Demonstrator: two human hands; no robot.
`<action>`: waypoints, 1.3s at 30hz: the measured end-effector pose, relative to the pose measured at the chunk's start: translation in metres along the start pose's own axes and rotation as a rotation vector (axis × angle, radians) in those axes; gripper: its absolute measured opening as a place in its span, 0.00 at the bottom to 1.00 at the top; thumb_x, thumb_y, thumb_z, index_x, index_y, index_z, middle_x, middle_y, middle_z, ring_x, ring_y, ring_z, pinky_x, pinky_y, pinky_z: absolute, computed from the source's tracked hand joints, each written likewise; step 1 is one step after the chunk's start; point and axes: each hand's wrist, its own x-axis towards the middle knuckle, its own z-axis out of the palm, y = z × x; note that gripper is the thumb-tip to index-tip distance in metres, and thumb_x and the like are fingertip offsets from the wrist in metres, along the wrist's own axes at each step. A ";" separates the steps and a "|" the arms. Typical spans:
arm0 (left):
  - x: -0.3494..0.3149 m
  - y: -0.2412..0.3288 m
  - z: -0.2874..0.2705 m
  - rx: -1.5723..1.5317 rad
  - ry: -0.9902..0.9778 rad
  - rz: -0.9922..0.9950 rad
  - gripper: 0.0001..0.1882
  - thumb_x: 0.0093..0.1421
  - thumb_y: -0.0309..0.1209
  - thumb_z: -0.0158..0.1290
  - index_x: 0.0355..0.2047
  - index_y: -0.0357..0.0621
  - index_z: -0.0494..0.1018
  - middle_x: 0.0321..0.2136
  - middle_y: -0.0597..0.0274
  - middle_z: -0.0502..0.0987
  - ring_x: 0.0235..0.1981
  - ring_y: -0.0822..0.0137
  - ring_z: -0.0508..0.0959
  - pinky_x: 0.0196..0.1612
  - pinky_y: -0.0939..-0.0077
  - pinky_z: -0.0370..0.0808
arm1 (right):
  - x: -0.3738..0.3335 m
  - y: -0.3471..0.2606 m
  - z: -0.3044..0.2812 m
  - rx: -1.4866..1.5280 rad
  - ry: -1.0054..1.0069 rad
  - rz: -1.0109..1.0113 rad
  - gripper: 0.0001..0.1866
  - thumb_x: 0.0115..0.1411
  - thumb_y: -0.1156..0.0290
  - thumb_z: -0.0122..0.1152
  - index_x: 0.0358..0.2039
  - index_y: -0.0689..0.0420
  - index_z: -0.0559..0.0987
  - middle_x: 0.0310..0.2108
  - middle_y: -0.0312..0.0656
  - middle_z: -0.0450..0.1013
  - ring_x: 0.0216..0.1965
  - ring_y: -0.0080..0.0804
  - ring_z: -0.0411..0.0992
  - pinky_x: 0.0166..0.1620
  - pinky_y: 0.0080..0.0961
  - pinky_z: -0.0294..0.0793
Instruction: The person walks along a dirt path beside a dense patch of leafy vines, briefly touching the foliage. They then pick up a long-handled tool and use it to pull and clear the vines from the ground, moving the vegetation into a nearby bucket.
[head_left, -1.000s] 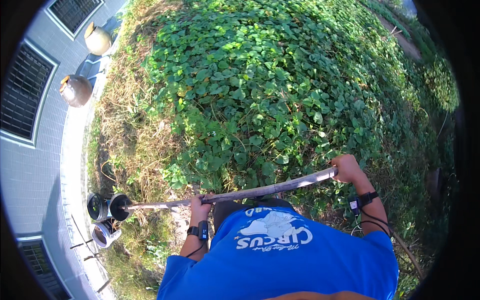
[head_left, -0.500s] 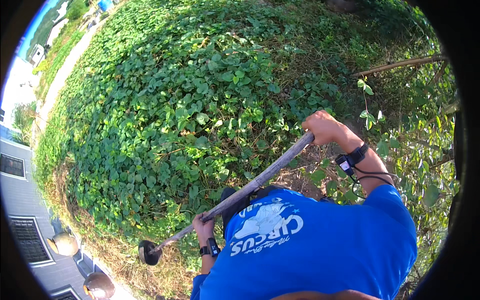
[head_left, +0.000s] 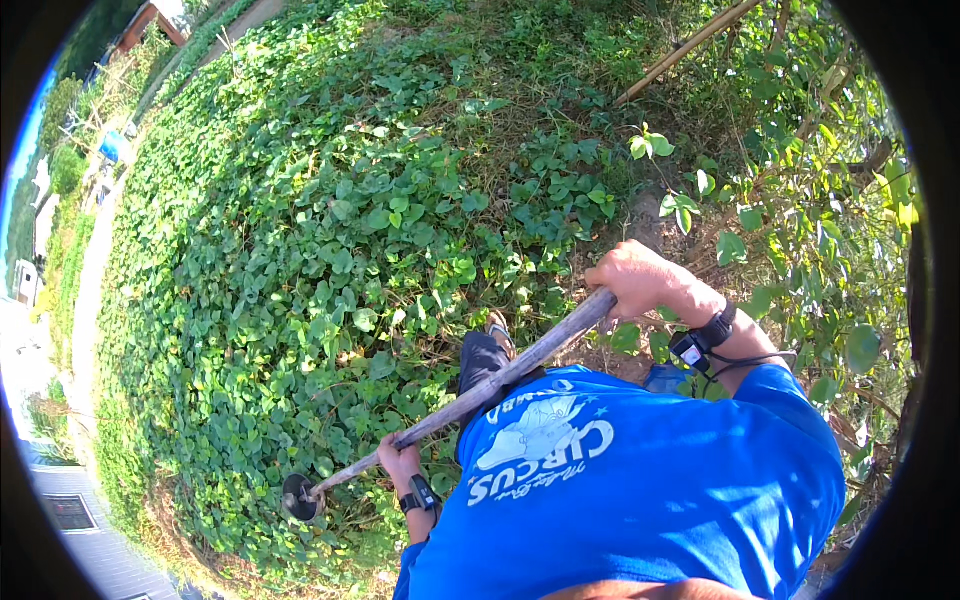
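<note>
Left hand (head_left: 400, 465): closed round the lower part of the handle, wrist band just behind it.
Right hand (head_left: 635, 280): fist clenched over the top end of the handle, dark band and a small device at the wrist.
Handle (head_left: 490, 385): long, grey, wooden; slanting from upper right down to lower left across the front of the blue shirt (head_left: 640, 490).
Head (head_left: 298, 497): dark, round, at the low end of the handle; down among the leaves at the near edge of the vines, contact with the ground not clear.
Vines (head_left: 300, 250): thick green cover over nearly the whole slope, unbroken as far as can be seen.
Done so far: judged little; no cut strip or pile of cuttings visible, only thin grass and a bare soil patch (head_left: 650, 235) near the right hand.
Left to do: judged almost all of the green cover.
Foot (head_left: 497, 325): in a sandal, at the edge of the vines, just under the handle.
Edges: paved strip (head_left: 90, 545) at lower left, near the head; shrub (head_left: 820, 160) and a leaning pole (head_left: 690, 45) close on the right.
Open room: wide to the left and ahead over the vines; tight on the right, branches near the right elbow.
</note>
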 end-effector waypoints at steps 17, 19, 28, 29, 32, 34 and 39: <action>0.099 0.007 0.206 0.635 0.172 0.059 0.03 0.55 0.26 0.46 0.26 0.46 0.63 0.28 0.62 0.67 0.33 0.63 0.68 0.51 0.64 0.69 | 0.260 0.143 -0.112 -0.098 0.029 -0.009 0.20 0.31 0.68 0.73 0.29 0.55 0.79 0.24 0.43 0.78 0.32 0.49 0.79 0.33 0.44 0.75; 0.087 0.011 0.247 1.379 0.048 0.251 0.02 0.56 0.27 0.45 0.27 0.45 0.64 0.30 0.62 0.68 0.36 0.64 0.69 0.53 0.64 0.68 | 0.272 0.160 -0.118 -0.099 0.021 0.035 0.20 0.32 0.68 0.72 0.30 0.55 0.80 0.25 0.44 0.78 0.33 0.50 0.79 0.35 0.44 0.76; 0.168 0.016 0.372 0.671 0.026 0.115 0.04 0.58 0.30 0.49 0.30 0.43 0.69 0.35 0.61 0.73 0.39 0.64 0.72 0.55 0.64 0.69 | 0.279 0.266 -0.105 0.025 -0.036 0.272 0.21 0.33 0.63 0.73 0.31 0.53 0.80 0.27 0.45 0.79 0.36 0.51 0.78 0.38 0.46 0.76; 0.171 0.013 0.383 0.951 -0.069 0.324 0.04 0.57 0.29 0.50 0.30 0.43 0.69 0.34 0.61 0.73 0.37 0.64 0.72 0.54 0.64 0.70 | 0.282 0.280 -0.100 0.036 -0.041 0.308 0.21 0.32 0.61 0.75 0.29 0.53 0.79 0.27 0.44 0.78 0.36 0.50 0.78 0.39 0.46 0.75; 0.182 0.006 0.445 1.566 -0.129 0.794 0.05 0.54 0.27 0.51 0.31 0.41 0.69 0.29 0.63 0.72 0.30 0.64 0.73 0.42 0.65 0.74 | 0.294 0.326 -0.087 0.056 0.019 0.312 0.21 0.32 0.62 0.74 0.30 0.53 0.81 0.27 0.45 0.79 0.35 0.50 0.79 0.39 0.45 0.77; 0.207 0.001 0.512 0.669 0.128 0.254 0.05 0.54 0.27 0.51 0.31 0.42 0.68 0.26 0.63 0.72 0.29 0.64 0.72 0.38 0.67 0.73 | 0.309 0.361 -0.083 0.079 -0.040 0.357 0.22 0.32 0.59 0.75 0.30 0.52 0.81 0.27 0.44 0.79 0.35 0.50 0.79 0.39 0.45 0.77; 0.268 -0.023 0.641 0.319 0.243 0.016 0.03 0.54 0.25 0.49 0.26 0.46 0.66 0.23 0.65 0.70 0.26 0.64 0.70 0.35 0.64 0.70 | 0.357 0.473 -0.074 0.102 -0.059 0.388 0.24 0.33 0.53 0.77 0.31 0.51 0.82 0.29 0.42 0.80 0.35 0.47 0.79 0.38 0.43 0.77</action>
